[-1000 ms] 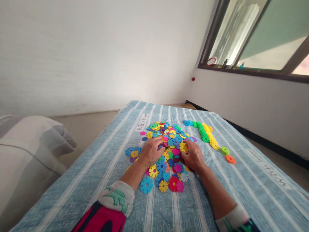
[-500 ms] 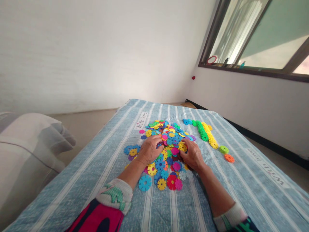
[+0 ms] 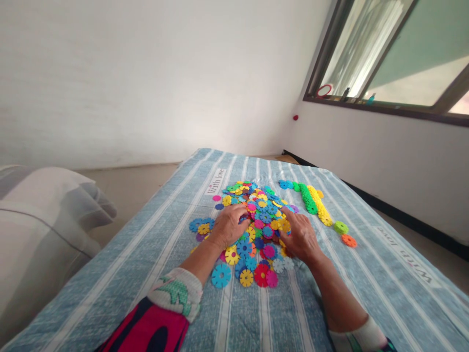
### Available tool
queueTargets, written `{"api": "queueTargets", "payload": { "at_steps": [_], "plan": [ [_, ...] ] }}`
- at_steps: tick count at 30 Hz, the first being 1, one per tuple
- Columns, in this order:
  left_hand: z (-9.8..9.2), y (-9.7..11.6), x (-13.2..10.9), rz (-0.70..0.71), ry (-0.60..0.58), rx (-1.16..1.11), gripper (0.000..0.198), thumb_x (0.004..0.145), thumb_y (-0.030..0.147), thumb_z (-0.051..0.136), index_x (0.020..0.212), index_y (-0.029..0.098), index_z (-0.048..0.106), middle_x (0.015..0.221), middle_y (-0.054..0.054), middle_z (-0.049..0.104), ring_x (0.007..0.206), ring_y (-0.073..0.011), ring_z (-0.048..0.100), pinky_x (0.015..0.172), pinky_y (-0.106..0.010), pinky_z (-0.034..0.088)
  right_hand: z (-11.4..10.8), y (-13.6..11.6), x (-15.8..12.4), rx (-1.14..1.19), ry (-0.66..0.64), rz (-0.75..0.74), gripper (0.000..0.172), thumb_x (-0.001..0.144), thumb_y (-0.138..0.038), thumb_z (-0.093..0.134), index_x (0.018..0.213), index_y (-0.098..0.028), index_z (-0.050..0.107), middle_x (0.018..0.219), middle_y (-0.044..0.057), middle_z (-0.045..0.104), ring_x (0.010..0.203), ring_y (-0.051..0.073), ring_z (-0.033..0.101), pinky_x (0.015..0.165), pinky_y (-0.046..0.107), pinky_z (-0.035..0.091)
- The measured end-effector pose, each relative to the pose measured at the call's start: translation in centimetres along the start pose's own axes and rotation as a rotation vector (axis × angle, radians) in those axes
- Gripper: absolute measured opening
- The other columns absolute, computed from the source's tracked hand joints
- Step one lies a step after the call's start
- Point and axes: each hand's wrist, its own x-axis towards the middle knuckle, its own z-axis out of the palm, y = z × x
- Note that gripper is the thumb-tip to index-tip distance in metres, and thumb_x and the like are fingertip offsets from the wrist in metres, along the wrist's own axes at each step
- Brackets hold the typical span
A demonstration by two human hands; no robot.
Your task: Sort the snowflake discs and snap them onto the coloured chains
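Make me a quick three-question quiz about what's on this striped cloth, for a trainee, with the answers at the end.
1. Multiple choice: what colour is the row of discs lying alongside the long green row? A) purple B) yellow C) red
2. True or false: the left hand is touching the long green row.
3. Fill in the gap: the printed words on the striped cloth read "With ____".

Key: 1: B, the yellow row. 2: False; the left hand is at the pile of loose discs. 3: love.
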Motion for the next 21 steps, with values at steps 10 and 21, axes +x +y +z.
{"api": "queueTargets", "payload": {
  "at_steps": [10,21],
  "plan": [
    [0.18,-0.12,-0.03,-0.010,0.001,-0.012,0.014,0.074,0.019,0.065,0.088,0.021,0.069,0.105,-0.006,0.071,0.100,-0.0214,0.065,0.092,-0.036,0.052,0.17,0.75,-0.43,-0.020,0.011,0.147,0.047,0.075,-0.025,0.054,0.122,-0.017,0.056,0.097,0.010,0.069,0.092,0.027,0.063,0.083,0.041,0.049],
    [0.22,-0.13,0.05,0.003,0.006,0.001,0.011,0.073,0.018,0.065,0.083,0.021,0.069,0.095,-0.005,0.071,0.093,-0.0207,0.066,0.088,-0.034,0.053,0.69,0.63,-0.77,0.062,-0.041,0.103,0.037,0.079,-0.030,0.060,0.114,-0.019,0.064,0.104,0.010,0.071,0.097,0.027,0.065,0.088,0.042,0.050]
  ]
}}
